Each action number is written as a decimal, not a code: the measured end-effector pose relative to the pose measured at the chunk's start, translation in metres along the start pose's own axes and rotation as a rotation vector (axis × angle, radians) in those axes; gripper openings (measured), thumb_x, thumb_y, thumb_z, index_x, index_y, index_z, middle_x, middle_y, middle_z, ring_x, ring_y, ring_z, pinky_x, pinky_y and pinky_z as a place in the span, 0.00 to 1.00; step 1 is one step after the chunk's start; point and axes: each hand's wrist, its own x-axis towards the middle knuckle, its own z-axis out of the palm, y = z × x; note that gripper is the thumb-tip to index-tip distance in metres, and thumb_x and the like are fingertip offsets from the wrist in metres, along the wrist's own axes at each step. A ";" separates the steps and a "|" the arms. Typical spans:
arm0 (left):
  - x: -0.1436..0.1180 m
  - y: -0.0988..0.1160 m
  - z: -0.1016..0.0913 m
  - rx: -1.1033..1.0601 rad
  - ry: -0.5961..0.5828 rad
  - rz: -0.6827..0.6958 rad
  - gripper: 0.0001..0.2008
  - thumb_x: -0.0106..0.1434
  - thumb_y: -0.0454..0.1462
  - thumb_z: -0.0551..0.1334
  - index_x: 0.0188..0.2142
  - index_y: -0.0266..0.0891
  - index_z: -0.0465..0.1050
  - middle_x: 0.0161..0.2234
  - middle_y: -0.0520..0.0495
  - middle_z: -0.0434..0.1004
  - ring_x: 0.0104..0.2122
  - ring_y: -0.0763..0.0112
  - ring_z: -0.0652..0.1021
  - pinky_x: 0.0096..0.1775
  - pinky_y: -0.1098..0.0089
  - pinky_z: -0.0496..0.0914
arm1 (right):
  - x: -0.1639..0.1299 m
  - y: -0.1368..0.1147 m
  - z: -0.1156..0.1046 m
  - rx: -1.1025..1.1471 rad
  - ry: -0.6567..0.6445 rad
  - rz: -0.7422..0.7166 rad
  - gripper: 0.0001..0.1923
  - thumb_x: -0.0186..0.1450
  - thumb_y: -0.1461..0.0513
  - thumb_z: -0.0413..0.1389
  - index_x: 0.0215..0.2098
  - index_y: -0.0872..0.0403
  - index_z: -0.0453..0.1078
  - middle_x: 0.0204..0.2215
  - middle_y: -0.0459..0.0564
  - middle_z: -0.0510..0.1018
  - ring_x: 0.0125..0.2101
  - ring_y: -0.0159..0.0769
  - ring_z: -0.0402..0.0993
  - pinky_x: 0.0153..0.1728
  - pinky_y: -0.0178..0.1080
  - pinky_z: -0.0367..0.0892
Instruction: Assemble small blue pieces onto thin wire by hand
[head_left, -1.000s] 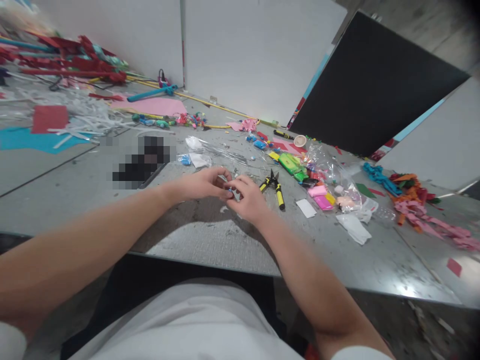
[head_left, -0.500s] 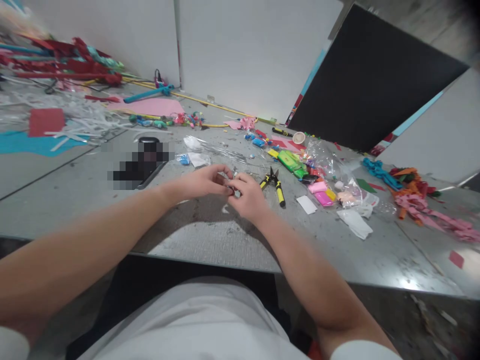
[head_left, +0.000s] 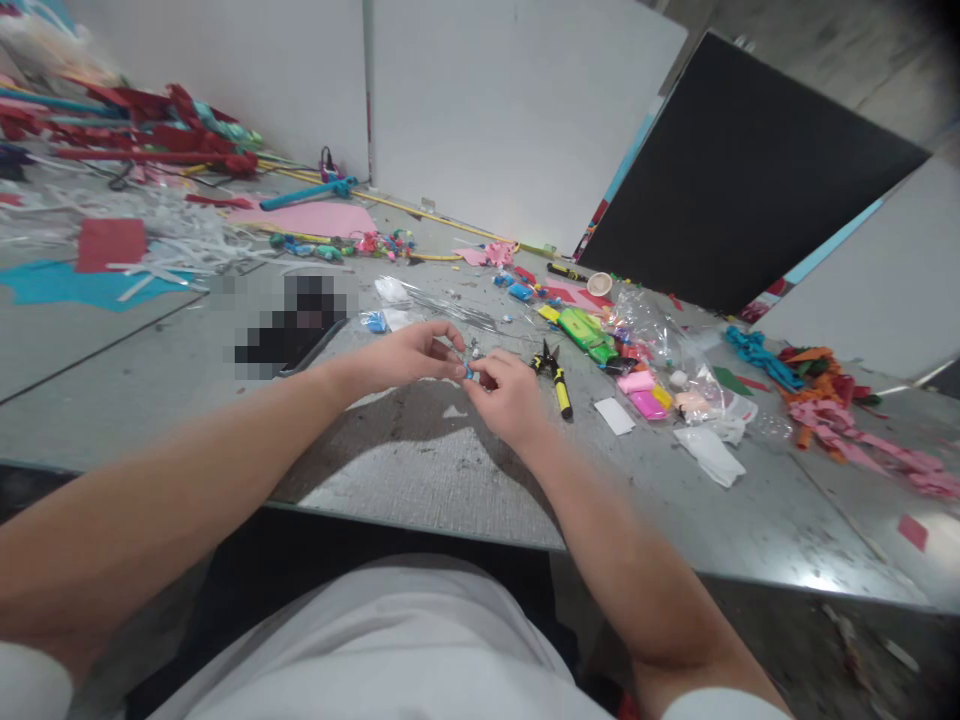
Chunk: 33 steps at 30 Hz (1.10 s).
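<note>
1. The left hand and right hand pinch together a small blue piece, near the middle of the surface.
2. A clear bag toward the right edge holds colored blocks.

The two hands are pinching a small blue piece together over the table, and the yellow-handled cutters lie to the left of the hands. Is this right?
Not quite. In the head view the cutters lie to the right of the hands, beside the right hand. Both it and the left hand do pinch the small blue piece.
</note>
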 end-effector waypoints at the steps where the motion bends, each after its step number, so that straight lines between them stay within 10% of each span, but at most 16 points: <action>1: 0.000 0.000 0.000 0.015 0.006 0.008 0.20 0.55 0.42 0.75 0.41 0.41 0.69 0.29 0.51 0.80 0.27 0.70 0.78 0.28 0.72 0.65 | 0.000 0.000 0.000 -0.006 -0.003 0.008 0.03 0.67 0.63 0.60 0.36 0.54 0.77 0.29 0.47 0.73 0.31 0.36 0.68 0.37 0.38 0.64; 10: 0.005 -0.005 -0.006 0.227 0.193 0.049 0.17 0.54 0.44 0.75 0.33 0.39 0.70 0.26 0.52 0.77 0.26 0.71 0.75 0.28 0.71 0.64 | -0.002 0.000 0.000 0.039 -0.044 -0.010 0.11 0.65 0.57 0.67 0.29 0.52 0.73 0.24 0.43 0.70 0.29 0.34 0.66 0.35 0.38 0.62; 23: -0.003 0.007 -0.002 0.220 -0.075 0.006 0.11 0.58 0.43 0.73 0.35 0.38 0.82 0.31 0.47 0.83 0.32 0.68 0.80 0.36 0.69 0.70 | 0.000 0.004 0.006 0.152 -0.109 0.245 0.16 0.58 0.52 0.70 0.32 0.52 0.71 0.24 0.42 0.75 0.26 0.32 0.70 0.30 0.36 0.62; 33: 0.001 -0.004 -0.001 0.113 -0.044 -0.042 0.15 0.55 0.43 0.74 0.29 0.38 0.72 0.25 0.52 0.77 0.26 0.72 0.76 0.30 0.72 0.66 | -0.004 -0.003 0.003 0.187 -0.143 0.102 0.07 0.65 0.63 0.63 0.42 0.51 0.78 0.32 0.47 0.83 0.33 0.36 0.78 0.37 0.38 0.70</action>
